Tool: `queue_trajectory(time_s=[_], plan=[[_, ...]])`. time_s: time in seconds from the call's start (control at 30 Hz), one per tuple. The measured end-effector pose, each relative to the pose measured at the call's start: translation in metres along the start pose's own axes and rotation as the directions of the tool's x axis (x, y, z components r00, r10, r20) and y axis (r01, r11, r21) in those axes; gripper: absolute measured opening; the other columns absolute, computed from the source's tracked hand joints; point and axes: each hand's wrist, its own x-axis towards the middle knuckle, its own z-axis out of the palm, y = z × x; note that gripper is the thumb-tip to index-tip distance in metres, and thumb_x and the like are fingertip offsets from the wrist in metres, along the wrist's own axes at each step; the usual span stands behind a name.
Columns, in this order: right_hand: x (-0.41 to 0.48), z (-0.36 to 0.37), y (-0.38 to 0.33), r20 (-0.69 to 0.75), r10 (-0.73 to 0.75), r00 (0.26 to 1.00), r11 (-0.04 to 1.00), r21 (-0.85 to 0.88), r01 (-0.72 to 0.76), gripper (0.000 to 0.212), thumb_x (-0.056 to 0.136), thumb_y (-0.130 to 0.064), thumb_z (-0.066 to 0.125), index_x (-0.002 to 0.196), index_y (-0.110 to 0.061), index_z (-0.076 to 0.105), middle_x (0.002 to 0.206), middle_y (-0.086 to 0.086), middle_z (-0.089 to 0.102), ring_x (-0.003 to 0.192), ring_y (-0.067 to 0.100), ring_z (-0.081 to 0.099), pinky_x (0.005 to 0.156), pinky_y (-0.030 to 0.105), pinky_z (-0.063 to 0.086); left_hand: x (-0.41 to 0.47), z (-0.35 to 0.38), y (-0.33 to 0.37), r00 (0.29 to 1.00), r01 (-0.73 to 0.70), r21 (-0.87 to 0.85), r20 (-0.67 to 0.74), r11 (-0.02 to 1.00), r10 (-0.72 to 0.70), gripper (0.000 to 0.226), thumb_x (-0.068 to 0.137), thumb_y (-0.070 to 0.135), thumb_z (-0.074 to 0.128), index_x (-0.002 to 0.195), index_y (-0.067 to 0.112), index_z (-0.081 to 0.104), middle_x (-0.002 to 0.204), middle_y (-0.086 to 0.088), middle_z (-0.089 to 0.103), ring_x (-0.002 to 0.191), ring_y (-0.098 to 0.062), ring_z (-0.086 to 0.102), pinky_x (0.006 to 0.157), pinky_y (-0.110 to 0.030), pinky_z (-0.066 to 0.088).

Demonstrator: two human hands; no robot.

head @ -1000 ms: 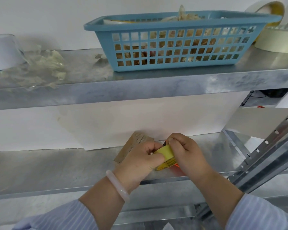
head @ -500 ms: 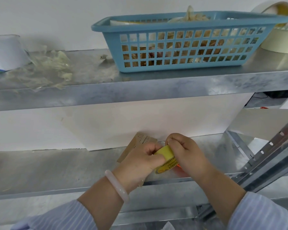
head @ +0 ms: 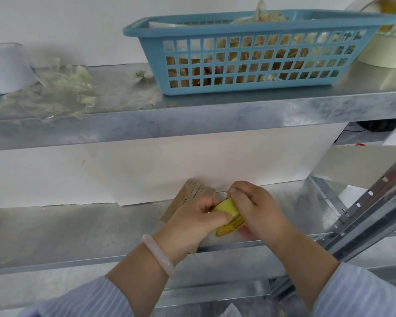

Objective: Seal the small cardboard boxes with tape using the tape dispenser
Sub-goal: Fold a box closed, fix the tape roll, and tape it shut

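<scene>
Right now both hands are busy with one little thing. The left hand (head: 192,223) is curled round a small yellow plastic tape dispenser (head: 226,209), with its thumb lying on the yellow side. The right hand (head: 258,209) is curled too, and its fingertips pinch at the top edge of the dispenser (I think it is hunting for the loose end of the tape, but the tape is too thin for me to see). A bit of orange peeks out under the dispenser, by the right palm.

The flat brown cardboard box (head: 190,195) lies just behind the dispenser and to its left. It rests on the grey metal shelf (head: 78,229) that runs under the dispenser. The left hand hides a good part of the box. From what shows, its long side seems to run from the back wall toward me, leaning a little.

So the box is on the left hand's side, and that hand is the nearer one. I judge the tape must next go left and back from the dispenser to reach it.

A blue plastic basket (head: 249,53) sits high above the dispenser, well apart.
</scene>
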Motion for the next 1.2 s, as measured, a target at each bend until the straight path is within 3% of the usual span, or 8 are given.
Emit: queue_trajectory(time_s=[0.1, 0.33, 0.47, 0.57, 0.67, 0.77, 0.9, 1.2], plan=[[-0.001, 0.0, -0.001, 0.0, -0.02, 1.0, 1.0, -0.006, 0.02, 0.021, 0.08, -0.025, 0.042, 0.063, -0.016, 0.05, 0.056, -0.008, 0.045, 0.057, 0.007, 0.042, 0.053, 0.024, 0.035, -0.001, 0.002, 0.003, 1.0, -0.015, 0.0, -0.017, 1.0, 0.015, 0.008, 0.063, 0.027, 0.06, 0.061, 0.032, 0.066, 0.059, 0.014, 0.053, 0.058, -0.002, 0.047, 0.062, -0.024, 0.035], [-0.001, -0.001, -0.001, 0.003, -0.012, 1.0, 1.0, 0.006, 0.012, 0.022, 0.08, -0.025, 0.042, 0.064, -0.013, 0.052, 0.056, -0.009, 0.048, 0.057, 0.006, 0.044, 0.054, 0.024, 0.036, -0.001, 0.003, -0.002, 0.999, -0.041, 0.018, -0.018, 0.999, 0.041, 0.018, 0.06, 0.024, 0.056, 0.073, 0.022, 0.069, 0.072, 0.0, 0.058, 0.073, -0.015, 0.053, 0.071, -0.035, 0.041], [-0.002, -0.001, -0.001, 0.001, -0.031, 1.0, 1.0, -0.003, 0.031, 0.021, 0.081, -0.024, 0.041, 0.064, -0.016, 0.051, 0.057, -0.008, 0.047, 0.058, 0.006, 0.043, 0.054, 0.023, 0.035, -0.004, 0.003, 0.004, 0.999, -0.029, 0.023, -0.035, 0.999, 0.03, 0.019, 0.066, 0.021, 0.054, 0.075, 0.023, 0.071, 0.07, 0.003, 0.06, 0.07, -0.009, 0.055, 0.07, -0.026, 0.042], [-0.003, -0.002, 0.001, -0.049, -0.056, 0.997, 0.998, 0.0, 0.057, 0.023, 0.084, -0.024, 0.041, 0.067, -0.013, 0.052, 0.061, 0.002, 0.047, 0.06, 0.009, 0.043, 0.056, 0.026, 0.035, -0.003, 0.001, 0.007, 0.992, -0.041, 0.015, -0.122, 0.999, 0.042, 0.035, 0.081, 0.0, 0.051, 0.089, 0.024, 0.075, 0.074, 0.009, 0.069, 0.069, -0.004, 0.06, 0.066, -0.017, 0.047], [-0.001, -0.003, 0.006, -0.114, -0.079, 0.99, 0.997, -0.026, 0.077, 0.024, 0.088, -0.026, 0.04, 0.07, -0.014, 0.052, 0.064, -0.004, 0.05, 0.063, 0.009, 0.045, 0.059, 0.026, 0.037, -0.001, 0.003, 0.002, 0.948, -0.112, -0.085, -0.308, 0.99, 0.081, 0.028, 0.086, 0.004, 0.066, 0.107, 0.024, 0.069, 0.1, 0.008, 0.071, 0.089, -0.008, 0.066, 0.078, -0.02, 0.054], [0.001, -0.003, 0.013, -0.153, -0.135, 0.979, 0.985, -0.13, 0.115, 0.022, 0.091, -0.031, 0.039, 0.072, -0.027, 0.049, 0.068, -0.013, 0.051, 0.069, 0.009, 0.048, 0.061, 0.019, 0.035, 0.002, 0.007, -0.006, 0.894, -0.2, -0.008, -0.411, 0.98, 0.179, 0.03, 0.071, 0.026, 0.084, 0.09, 0.02, 0.061, 0.087, 0.012, 0.063, 0.075, 0.0, 0.058, 0.066, -0.012, 0.046], [-0.002, 0.0, 0.018, -0.19, -0.242, 0.951, 0.948, -0.256, 0.19, 0.019, 0.093, -0.041, 0.034, 0.078, -0.038, 0.044, 0.073, -0.018, 0.05, 0.076, 0.005, 0.05, 0.067, 0.011, 0.033, 0.007, 0.008, -0.012, 0.864, -0.199, 0.112, -0.449, 0.974, 0.228, 0.021, 0.073, 0.016, 0.085, 0.079, 0.023, 0.065, 0.088, 0.007, 0.066, 0.078, 0.002, 0.061, 0.07, -0.01, 0.046], [-0.004, 0.004, 0.018, -0.243, -0.417, 0.876, 0.832, -0.49, 0.26, 0.029, 0.097, -0.029, 0.039, 0.083, -0.013, 0.058, 0.079, -0.01, 0.053, 0.078, 0.012, 0.043, 0.071, 0.023, 0.035, 0.009, 0.01, -0.009, 0.881, -0.09, 0.259, -0.43, 0.962, 0.198, 0.023, 0.086, 0.02, 0.072, 0.07, 0.033, 0.064, 0.071, 0.022, 0.067, 0.072, 0.008, 0.06, 0.061, -0.006, 0.041]])
